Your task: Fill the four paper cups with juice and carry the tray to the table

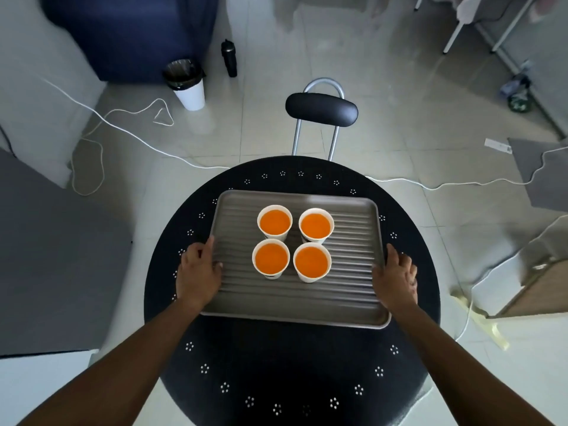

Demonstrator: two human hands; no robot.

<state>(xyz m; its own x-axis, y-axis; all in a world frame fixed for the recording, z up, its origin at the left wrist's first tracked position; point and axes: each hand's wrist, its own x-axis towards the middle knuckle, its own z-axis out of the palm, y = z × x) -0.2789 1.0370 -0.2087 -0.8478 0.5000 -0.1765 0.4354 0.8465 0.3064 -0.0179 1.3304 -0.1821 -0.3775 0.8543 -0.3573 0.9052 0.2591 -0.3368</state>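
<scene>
A person's left hand (199, 270) and right hand (396, 276) grip the left and right edges of a ribbed metal tray (353, 292) resting on a round black tabletop (276, 364). On each hand the thumb lies on the tray's surface and the fingers (405, 262) wrap over the rim. The tray sits toward the tabletop's far edge. At its middle, four paper cups (273, 275) stand two by two, close together, each filled near the brim with orange juice (311, 261). Beyond the far edge stands a black-backed chair (321, 109), with a white bin (188, 87), a black bottle (229, 58) and a white cable (123, 126) on the tiled floor.
</scene>
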